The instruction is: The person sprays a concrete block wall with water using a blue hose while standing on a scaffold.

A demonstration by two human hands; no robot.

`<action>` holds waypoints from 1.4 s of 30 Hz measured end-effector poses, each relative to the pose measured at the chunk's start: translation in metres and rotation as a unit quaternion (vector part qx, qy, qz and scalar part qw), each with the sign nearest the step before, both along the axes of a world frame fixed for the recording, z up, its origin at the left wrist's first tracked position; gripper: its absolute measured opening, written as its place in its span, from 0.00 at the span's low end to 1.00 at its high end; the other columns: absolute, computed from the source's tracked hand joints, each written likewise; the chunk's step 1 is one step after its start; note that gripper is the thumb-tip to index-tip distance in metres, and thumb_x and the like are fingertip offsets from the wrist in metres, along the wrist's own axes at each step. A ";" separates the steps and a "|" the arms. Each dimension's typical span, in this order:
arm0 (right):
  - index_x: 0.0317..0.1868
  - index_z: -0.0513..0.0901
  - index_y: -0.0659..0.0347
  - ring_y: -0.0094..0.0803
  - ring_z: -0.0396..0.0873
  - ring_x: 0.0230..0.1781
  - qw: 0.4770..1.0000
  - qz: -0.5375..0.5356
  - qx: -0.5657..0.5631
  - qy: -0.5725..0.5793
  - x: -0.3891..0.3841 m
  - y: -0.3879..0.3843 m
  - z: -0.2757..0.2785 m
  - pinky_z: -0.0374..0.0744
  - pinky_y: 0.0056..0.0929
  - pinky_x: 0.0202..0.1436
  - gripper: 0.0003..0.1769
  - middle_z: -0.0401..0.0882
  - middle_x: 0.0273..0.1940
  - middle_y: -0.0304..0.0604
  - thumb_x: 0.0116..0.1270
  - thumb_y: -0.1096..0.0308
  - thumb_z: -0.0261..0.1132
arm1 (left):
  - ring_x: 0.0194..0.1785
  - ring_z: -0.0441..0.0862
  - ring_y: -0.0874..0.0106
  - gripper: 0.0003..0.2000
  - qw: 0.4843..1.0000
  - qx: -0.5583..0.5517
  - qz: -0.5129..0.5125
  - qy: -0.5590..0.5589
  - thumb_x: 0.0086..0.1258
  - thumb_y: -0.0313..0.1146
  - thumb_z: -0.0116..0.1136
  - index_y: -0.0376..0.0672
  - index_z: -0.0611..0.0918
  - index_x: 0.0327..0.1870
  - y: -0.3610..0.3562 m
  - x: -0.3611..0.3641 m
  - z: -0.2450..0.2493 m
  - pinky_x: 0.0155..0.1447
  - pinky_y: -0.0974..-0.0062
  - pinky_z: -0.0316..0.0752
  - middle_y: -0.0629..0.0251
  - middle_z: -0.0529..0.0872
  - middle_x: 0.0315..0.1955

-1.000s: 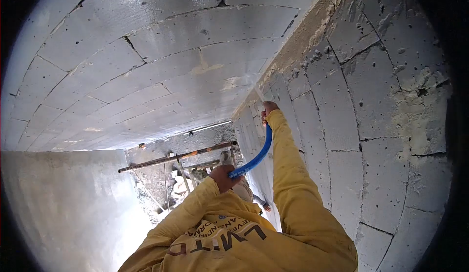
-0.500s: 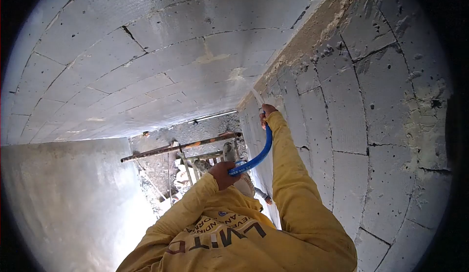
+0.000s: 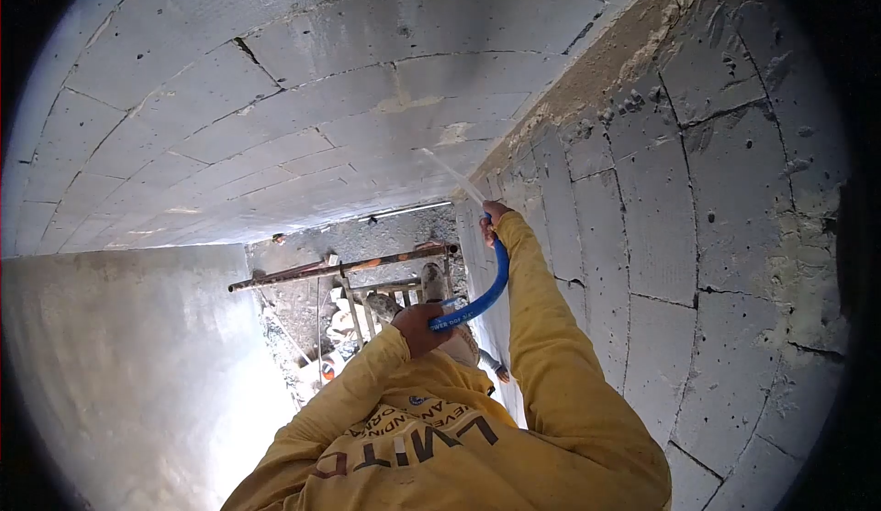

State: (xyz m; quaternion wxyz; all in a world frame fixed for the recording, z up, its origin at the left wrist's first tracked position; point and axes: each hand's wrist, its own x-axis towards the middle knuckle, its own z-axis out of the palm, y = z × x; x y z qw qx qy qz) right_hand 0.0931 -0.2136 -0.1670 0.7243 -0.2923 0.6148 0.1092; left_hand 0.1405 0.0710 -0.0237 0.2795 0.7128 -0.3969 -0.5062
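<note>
At the blue hose's (image 3: 486, 301) upper end, the right hand (image 3: 493, 223) has its fingers curled closed around it, and a pale jet of water (image 3: 454, 177) crosses toward the grey block wall (image 3: 312, 43). Lower down, the left hand (image 3: 422, 329) grips the hose in a closed fist, the length between them bowed. Beyond lie a rusty pipe (image 3: 353, 267) and another person's hand (image 3: 502, 375).

1 left hand (image 3: 424, 328), 1 right hand (image 3: 494, 221), 1 blue hose (image 3: 492, 296), 1 water jet (image 3: 456, 178), 1 yellow shirt (image 3: 413, 461), 1 co-worker's hand (image 3: 503, 375)
</note>
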 end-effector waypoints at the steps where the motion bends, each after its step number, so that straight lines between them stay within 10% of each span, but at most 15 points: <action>1: 0.18 0.64 0.53 0.26 0.56 0.07 1.000 0.005 -0.002 0.005 -0.001 -0.002 -0.007 0.54 0.27 0.12 0.26 0.59 0.11 0.34 0.64 0.43 0.55 | 0.32 0.83 0.60 0.15 1.000 0.011 -0.008 -0.004 0.57 0.46 0.63 0.40 0.82 0.32 -0.001 0.001 0.001 0.39 0.65 0.76 0.55 0.84 0.27; 25: 0.45 0.68 0.42 0.29 0.61 0.07 0.947 -0.212 -0.240 -0.035 -0.026 -0.041 0.037 0.63 0.37 0.11 0.11 0.65 0.15 0.37 0.65 0.52 0.55 | 0.32 0.83 0.59 0.14 0.999 0.032 0.013 0.007 0.57 0.45 0.62 0.41 0.80 0.31 -0.018 -0.007 -0.002 0.39 0.65 0.76 0.54 0.83 0.25; 29: 0.51 0.68 0.45 0.31 0.63 0.08 0.964 -0.177 -0.199 -0.007 -0.030 -0.042 0.016 0.64 0.37 0.10 0.14 0.68 0.16 0.41 0.66 0.57 0.53 | 0.31 0.83 0.58 0.14 0.999 0.020 0.007 -0.029 0.57 0.44 0.62 0.42 0.80 0.31 -0.015 -0.007 -0.002 0.39 0.65 0.76 0.54 0.83 0.24; 36: 0.31 0.68 0.49 0.29 0.57 0.07 0.997 0.021 -0.073 0.014 -0.020 -0.025 -0.004 0.59 0.33 0.13 0.15 0.63 0.15 0.38 0.64 0.48 0.54 | 0.32 0.82 0.57 0.15 1.000 0.010 0.017 0.001 0.56 0.46 0.63 0.42 0.80 0.27 -0.008 -0.008 -0.001 0.39 0.64 0.75 0.54 0.82 0.24; 42: 0.39 0.69 0.52 0.32 0.61 0.08 0.990 0.113 -0.049 -0.060 0.012 -0.009 0.016 0.61 0.35 0.12 0.15 0.67 0.17 0.41 0.65 0.49 0.53 | 0.31 0.82 0.57 0.15 1.000 0.001 0.017 -0.008 0.56 0.46 0.64 0.42 0.80 0.27 -0.003 -0.011 -0.009 0.38 0.64 0.74 0.55 0.81 0.24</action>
